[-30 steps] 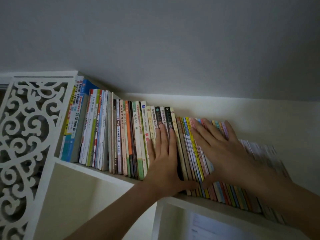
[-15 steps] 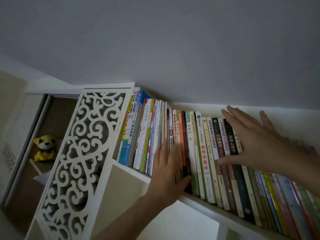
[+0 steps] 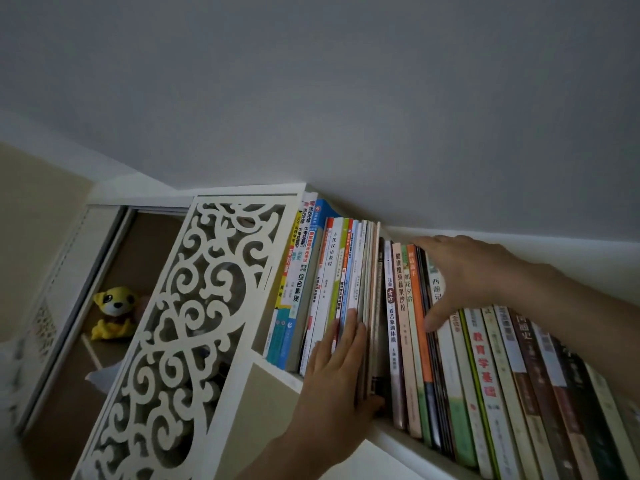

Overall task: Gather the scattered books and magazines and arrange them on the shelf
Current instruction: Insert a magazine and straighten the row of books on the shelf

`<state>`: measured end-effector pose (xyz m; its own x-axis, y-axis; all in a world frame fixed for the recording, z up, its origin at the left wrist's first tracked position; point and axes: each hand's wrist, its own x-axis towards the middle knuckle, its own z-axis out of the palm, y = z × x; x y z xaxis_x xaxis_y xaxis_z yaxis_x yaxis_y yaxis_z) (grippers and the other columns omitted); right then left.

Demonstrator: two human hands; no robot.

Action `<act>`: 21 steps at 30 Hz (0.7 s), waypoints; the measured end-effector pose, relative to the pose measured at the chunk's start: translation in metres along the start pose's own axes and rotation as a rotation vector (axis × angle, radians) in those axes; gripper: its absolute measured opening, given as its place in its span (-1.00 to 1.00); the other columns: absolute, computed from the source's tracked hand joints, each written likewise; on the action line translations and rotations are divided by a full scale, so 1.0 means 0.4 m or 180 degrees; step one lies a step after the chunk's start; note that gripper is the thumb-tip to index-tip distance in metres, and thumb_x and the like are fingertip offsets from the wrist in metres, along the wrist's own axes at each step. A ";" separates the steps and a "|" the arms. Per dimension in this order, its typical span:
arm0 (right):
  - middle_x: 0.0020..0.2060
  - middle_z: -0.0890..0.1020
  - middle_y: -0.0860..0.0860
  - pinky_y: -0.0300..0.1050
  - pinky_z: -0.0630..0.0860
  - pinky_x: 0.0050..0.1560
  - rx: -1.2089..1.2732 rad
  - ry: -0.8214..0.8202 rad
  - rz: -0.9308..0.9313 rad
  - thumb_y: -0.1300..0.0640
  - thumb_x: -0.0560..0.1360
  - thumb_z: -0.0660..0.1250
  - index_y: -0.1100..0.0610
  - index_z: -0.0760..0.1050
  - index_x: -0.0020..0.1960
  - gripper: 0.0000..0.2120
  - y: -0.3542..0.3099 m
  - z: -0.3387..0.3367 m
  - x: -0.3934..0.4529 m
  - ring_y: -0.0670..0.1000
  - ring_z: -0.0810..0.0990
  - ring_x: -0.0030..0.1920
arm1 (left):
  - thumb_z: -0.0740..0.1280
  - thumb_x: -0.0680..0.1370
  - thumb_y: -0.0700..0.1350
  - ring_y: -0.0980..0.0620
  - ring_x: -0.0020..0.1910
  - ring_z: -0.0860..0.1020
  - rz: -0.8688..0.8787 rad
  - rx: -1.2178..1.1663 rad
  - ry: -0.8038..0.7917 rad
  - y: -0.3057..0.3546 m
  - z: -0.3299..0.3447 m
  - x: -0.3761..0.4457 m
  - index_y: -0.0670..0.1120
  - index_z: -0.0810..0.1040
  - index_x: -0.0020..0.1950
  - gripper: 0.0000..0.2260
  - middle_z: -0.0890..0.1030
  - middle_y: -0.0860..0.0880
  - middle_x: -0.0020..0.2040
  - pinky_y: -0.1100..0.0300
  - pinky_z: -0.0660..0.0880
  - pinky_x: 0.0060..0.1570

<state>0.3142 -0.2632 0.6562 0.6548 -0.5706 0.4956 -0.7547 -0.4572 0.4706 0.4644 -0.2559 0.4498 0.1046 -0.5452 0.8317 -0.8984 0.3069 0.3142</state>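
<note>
My flat left hand [image 3: 337, 370] and right hand [image 3: 465, 275] press colourful upright books [image 3: 408, 327] packed on the white shelf [image 3: 391, 439].

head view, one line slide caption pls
Left hand and right hand press flat against upright book spines on a white shelf.

A row of colourful thin paperback books [image 3: 408, 327] is stood upright, spines out, tightly packed on a white wooden shelf [image 3: 398, 439].

left hand [image 3: 337, 370] flat, right hand [image 3: 464, 275] spread
</note>
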 end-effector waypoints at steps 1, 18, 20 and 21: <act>0.30 0.45 -0.14 -0.06 0.45 0.02 -0.0005 0.0000 0.0010 -0.32 0.02 0.58 -0.12 0.14 0.45 0.12 0.001 0.001 0.002 -0.03 0.44 0.26 | 0.32 0.53 0.03 0.17 0.45 -0.45 -0.0001 0.0001 0.0013 -0.002 0.001 0.001 0.18 -0.37 0.47 -0.13 -0.41 0.28 0.47 0.03 -0.26 0.52; 0.30 0.46 -0.14 -0.07 0.46 -0.02 -0.0001 0.0087 0.0118 -0.36 0.00 0.56 -0.11 0.14 0.46 0.14 -0.001 0.004 -0.013 -0.03 0.47 0.22 | 0.42 0.42 0.17 0.13 0.42 -0.42 -0.0116 0.0698 0.0002 0.014 -0.050 0.047 0.18 -0.44 0.47 0.06 -0.42 0.17 0.49 -0.07 -0.33 0.41; 0.30 0.45 -0.12 -0.07 0.45 0.00 0.0032 0.0050 0.0099 -0.34 0.01 0.57 -0.10 0.13 0.47 0.15 -0.002 0.000 -0.015 -0.02 0.46 0.24 | 0.41 0.43 0.18 0.10 0.42 -0.45 -0.0059 0.0764 0.0011 0.026 -0.051 0.041 0.15 -0.44 0.48 0.04 -0.44 0.17 0.47 -0.06 -0.38 0.39; 0.31 0.45 -0.12 -0.06 0.45 0.02 0.0031 0.0039 0.0095 -0.34 0.01 0.57 -0.10 0.12 0.48 0.16 -0.002 -0.001 -0.015 -0.02 0.46 0.25 | 0.39 0.45 0.17 0.11 0.43 -0.47 0.0006 0.0713 0.0009 0.032 -0.044 0.035 0.12 -0.44 0.48 0.02 -0.45 0.17 0.47 -0.06 -0.38 0.42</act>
<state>0.3110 -0.2592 0.6533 0.6325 -0.5756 0.5183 -0.7741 -0.4467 0.4485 0.4620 -0.2461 0.4736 0.1037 -0.5424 0.8337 -0.9708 0.1270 0.2034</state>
